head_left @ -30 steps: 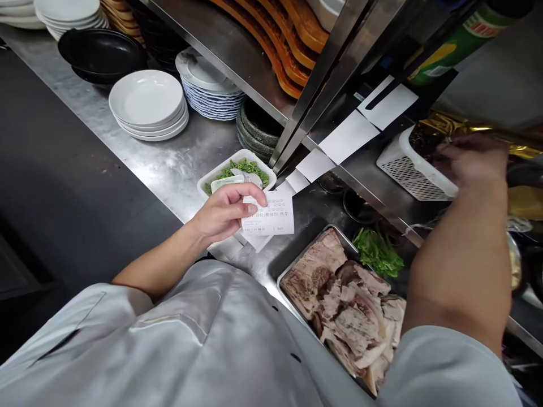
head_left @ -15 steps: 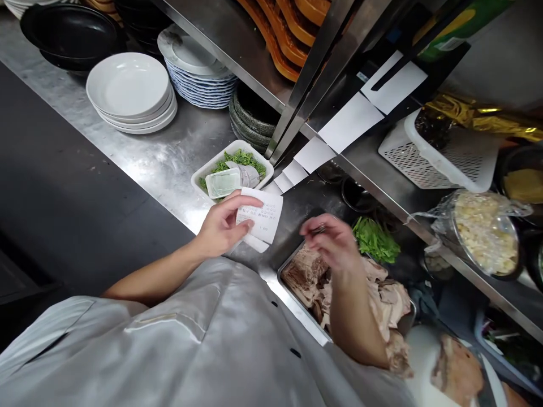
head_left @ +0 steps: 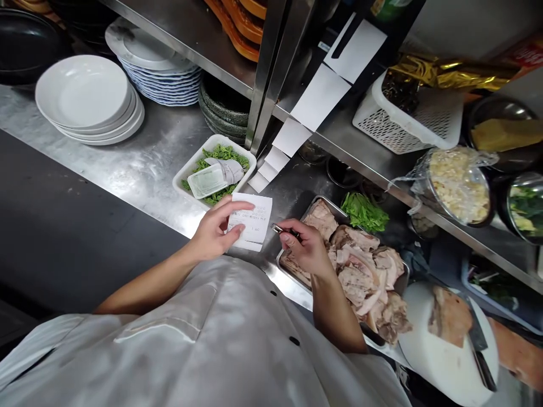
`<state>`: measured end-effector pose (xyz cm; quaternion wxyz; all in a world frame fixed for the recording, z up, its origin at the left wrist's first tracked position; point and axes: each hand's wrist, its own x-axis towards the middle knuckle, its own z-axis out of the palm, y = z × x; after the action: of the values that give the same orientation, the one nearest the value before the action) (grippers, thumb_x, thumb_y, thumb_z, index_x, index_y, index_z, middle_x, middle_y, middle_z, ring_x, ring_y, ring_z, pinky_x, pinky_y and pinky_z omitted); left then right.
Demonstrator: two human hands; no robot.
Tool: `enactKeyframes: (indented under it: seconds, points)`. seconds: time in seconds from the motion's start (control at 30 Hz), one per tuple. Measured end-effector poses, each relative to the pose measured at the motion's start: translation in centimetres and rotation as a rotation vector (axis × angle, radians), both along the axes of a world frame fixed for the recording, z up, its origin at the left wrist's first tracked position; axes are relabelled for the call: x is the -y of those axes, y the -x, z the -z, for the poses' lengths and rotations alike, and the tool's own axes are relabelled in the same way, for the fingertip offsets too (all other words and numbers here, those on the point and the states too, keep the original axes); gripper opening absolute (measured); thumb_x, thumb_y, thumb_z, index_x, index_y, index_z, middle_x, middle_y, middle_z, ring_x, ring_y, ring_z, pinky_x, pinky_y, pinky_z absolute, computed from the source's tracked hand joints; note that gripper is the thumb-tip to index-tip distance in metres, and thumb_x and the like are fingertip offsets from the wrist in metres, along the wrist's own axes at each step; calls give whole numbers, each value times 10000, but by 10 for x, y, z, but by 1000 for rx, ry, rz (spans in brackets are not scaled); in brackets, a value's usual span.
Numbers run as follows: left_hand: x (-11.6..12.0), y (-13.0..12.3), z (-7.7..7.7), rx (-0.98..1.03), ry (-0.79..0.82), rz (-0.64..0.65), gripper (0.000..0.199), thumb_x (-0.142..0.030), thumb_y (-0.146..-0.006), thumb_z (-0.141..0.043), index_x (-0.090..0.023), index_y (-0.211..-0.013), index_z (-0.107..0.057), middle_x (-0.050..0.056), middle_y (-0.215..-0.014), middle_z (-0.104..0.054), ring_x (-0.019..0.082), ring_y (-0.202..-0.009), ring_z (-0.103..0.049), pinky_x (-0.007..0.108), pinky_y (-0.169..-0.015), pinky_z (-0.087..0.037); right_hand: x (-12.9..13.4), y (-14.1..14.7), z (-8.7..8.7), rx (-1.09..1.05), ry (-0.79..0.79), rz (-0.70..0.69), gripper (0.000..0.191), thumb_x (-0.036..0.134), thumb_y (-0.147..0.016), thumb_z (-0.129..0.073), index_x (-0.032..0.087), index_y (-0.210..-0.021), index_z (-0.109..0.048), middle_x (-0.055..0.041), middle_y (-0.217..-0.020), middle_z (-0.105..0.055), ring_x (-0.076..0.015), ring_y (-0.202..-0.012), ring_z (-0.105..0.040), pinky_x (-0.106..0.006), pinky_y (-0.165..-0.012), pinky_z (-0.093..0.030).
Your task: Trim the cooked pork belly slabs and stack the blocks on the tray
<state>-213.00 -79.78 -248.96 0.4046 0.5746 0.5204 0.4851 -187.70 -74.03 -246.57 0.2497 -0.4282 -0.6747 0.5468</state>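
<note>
My left hand (head_left: 215, 230) pinches a printed paper slip (head_left: 259, 212) between thumb and fingers, its writing facing up. To its right, my right hand (head_left: 303, 243) grips a small black-and-silver clip-like object (head_left: 278, 228), whose metal end points at the slip's edge without touching it. Just beyond the left hand is a white tub (head_left: 182, 180) of green leaves (head_left: 224, 152). A small clear plastic container (head_left: 207, 181) and a curled paper slip (head_left: 231, 169) lie on the leaves. Below and beside my right hand, a metal tray (head_left: 292, 277) holds pieces of cooked meat (head_left: 360, 271).
White plates (head_left: 85, 93) and blue-edged plates (head_left: 159, 73) are stacked at the left. A paper strip (head_left: 320, 96) hangs from a dark printer over the counter. Right of the tray, a knife (head_left: 481, 350) and meat lie on a round white board (head_left: 436, 367). A shelf edge (head_left: 365, 169) juts above.
My right hand has moved left and down, bringing the small clip-like object close to the slip. My left hand keeps its hold on the slip. The camera view has shifted right.
</note>
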Motion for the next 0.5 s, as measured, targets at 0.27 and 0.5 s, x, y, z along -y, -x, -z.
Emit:
enactKeyframes:
  seconds: [0.27, 0.5]
  points:
    - [2, -2, -3, -36, -4, 53, 413, -143, -894, -635, -235, -1290, -704, 25, -978, -532, 125, -731, -491, 214, -559, -381, 1, 14, 3, 10, 46, -19, 234, 448, -935, -696, 225, -942, -767, 26, -612, -605, -138, -554, -546, -262, -566, -444]
    - [0, -12, 9, 183, 173, -75, 456, -202, -861, -689, -222, -1316, -673, 52, -1088, -556, 109, -705, -527, 223, -559, -406, 0, 22, 42, -256, 341, 45, 781, 739, -658, -856, 243, -1247, -724, -36, -969, -732, -61, -477, -355, -234, -434, -323]
